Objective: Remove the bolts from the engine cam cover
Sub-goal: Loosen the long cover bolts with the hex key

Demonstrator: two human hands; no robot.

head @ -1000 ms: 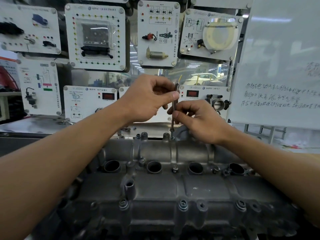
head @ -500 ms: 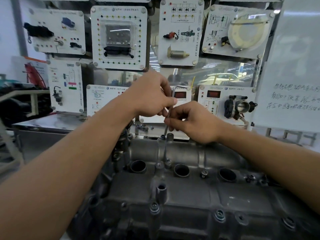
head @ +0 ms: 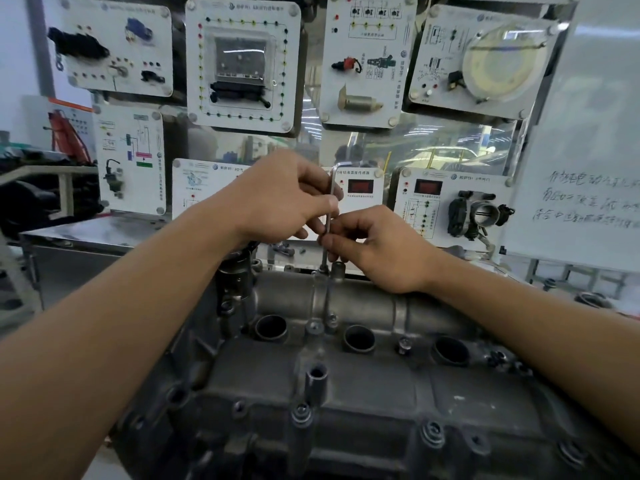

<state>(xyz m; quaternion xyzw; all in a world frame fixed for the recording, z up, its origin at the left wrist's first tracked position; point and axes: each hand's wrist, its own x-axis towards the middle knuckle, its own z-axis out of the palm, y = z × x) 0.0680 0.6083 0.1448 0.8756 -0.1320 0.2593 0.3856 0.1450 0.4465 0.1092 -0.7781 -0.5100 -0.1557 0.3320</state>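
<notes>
Gripping the hex key: both hands hold one L-shaped hex key (head: 331, 187), which stands upright with its short arm at the top pointing right.
Left hand (head: 280, 199): fingers curled, thumb and fingertips pinching the upper shaft just below the bend.
Right hand (head: 377, 247): fingers curled, thumb and forefinger pinching the shaft lower down, right under the left hand's fingers.
Key tip: down on the far bolt (head: 323, 270) at the back edge of the cam cover, just beside a short upright tube (head: 338, 270).
Cam cover (head: 363, 303): grey cast metal, lying across the lower view between the two forearms.
Middle bolt (head: 403, 344): seated between two plug wells.
Near bolt (head: 300, 412): seated at the front edge.
Plug wells (head: 359, 338): three round holes in a row.
Behind: white training boards (head: 242, 64) and, at right, a handwritten whiteboard (head: 581, 188).
</notes>
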